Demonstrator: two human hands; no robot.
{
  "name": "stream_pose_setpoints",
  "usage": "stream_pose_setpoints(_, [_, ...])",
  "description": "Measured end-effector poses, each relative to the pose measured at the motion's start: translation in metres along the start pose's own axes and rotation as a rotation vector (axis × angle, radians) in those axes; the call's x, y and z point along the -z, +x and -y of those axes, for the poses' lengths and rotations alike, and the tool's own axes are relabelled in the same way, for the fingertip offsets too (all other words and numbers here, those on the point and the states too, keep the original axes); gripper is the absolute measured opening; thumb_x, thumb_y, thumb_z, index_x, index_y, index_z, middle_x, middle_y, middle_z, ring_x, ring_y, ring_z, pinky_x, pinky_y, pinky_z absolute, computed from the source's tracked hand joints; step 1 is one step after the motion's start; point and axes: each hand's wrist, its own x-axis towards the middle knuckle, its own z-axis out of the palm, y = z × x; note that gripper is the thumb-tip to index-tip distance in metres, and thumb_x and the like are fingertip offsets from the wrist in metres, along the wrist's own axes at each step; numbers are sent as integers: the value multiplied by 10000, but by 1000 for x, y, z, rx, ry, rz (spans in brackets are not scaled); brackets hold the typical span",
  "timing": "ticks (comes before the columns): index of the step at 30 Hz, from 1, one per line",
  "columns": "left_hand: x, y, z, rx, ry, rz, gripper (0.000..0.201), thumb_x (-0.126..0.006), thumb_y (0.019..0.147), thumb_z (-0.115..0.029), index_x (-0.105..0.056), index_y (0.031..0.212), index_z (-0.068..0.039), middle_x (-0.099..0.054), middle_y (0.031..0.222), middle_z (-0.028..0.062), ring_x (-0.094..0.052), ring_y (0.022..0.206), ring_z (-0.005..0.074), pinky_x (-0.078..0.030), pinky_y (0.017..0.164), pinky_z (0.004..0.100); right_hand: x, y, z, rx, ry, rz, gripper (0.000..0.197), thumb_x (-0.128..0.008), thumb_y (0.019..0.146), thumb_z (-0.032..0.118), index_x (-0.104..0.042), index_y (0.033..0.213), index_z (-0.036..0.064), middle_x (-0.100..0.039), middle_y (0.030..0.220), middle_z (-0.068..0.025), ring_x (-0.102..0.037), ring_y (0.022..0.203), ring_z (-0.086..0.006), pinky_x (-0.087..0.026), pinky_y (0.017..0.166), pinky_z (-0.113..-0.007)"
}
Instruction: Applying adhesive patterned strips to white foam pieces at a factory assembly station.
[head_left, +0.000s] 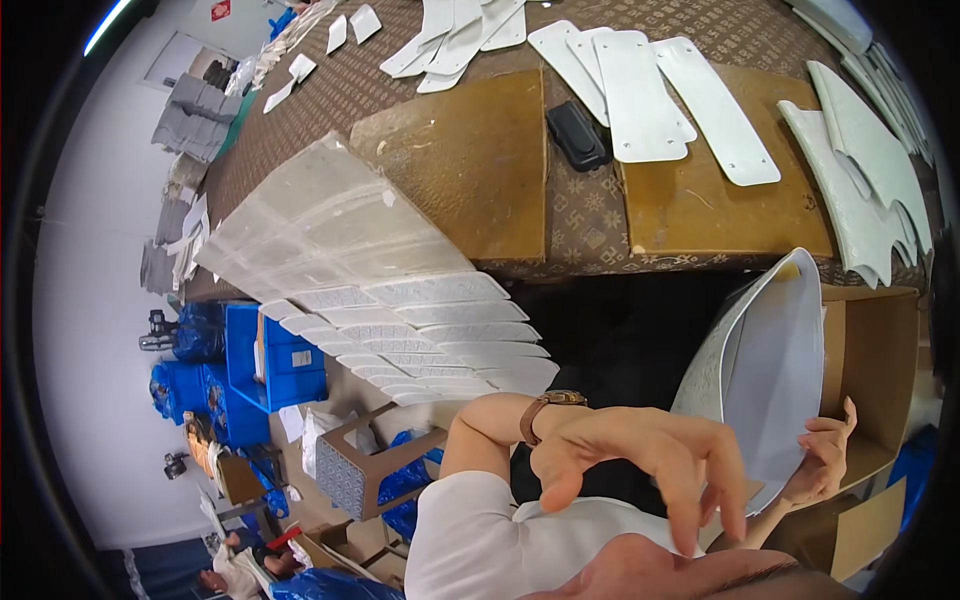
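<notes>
My left hand, with a brown-strapped watch at its wrist, is raised in front of my chest. Its thumb stands apart from the loosely bent fingers, and I see nothing between them. At the right, my right hand grips the edge of a large, curved white sheet, pale grey-patterned outside and plain inside. Part of that hand's grip is hidden. The sheet stands bent at the table's near edge. To the left, several overlapping white embossed panels hang off the table below a clear plastic sheet.
The patterned table carries brown boards, white strips, a black case and curved white pieces. An open cardboard box stands right. Blue bins and a carton stand left; another person is lower left.
</notes>
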Motion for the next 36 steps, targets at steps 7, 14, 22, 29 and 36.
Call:
stream_pose_setpoints(7, [44,-60,-10,209,1016,-848,162,-712,881,-147,-642,797,-28,-669,918,137,-589,781,190,-475,665,268,9,3,-7,-1,-9,-79,505,-382,1028,354,-618,770,-10,-556,605,-84,-535,597,-230,-366,984,-599])
stream_pose_setpoints(14, [124,-175,-29,183,2313,-1653,395,-788,801,-172,-456,942,-10,-456,888,120,-462,767,297,-429,734,380,1,19,-8,-25,-48,-48,421,-418,1025,256,-596,746,-5,-540,609,-74,-516,600,-211,-396,936,-549])
stream_pose_setpoints(22, [73,-185,-51,488,2149,-1378,332,-730,782,-90,-459,961,-18,-468,949,172,-521,796,385,-453,667,452,-16,67,13,60,-124,209,313,-500,978,144,-573,706,7,-500,599,-60,-482,589,-184,-416,888,-471])
stream_pose_setpoints(29, [70,-195,-50,442,2195,-1454,271,-705,797,-42,-481,947,-10,-505,926,162,-565,774,350,-497,663,409,-137,144,81,496,-67,895,157,-706,772,169,-638,845,47,-565,784,-75,-530,703,-233,-431,712,-354])
stream_pose_setpoints(36, [45,-189,-59,388,2177,-1409,189,-673,823,-42,-523,935,-14,-533,876,135,-565,738,320,-495,649,393,-345,84,84,1155,-7,851,435,-590,858,141,-593,1286,63,-545,1392,-18,-393,1387,-165,-219,1200,-445])
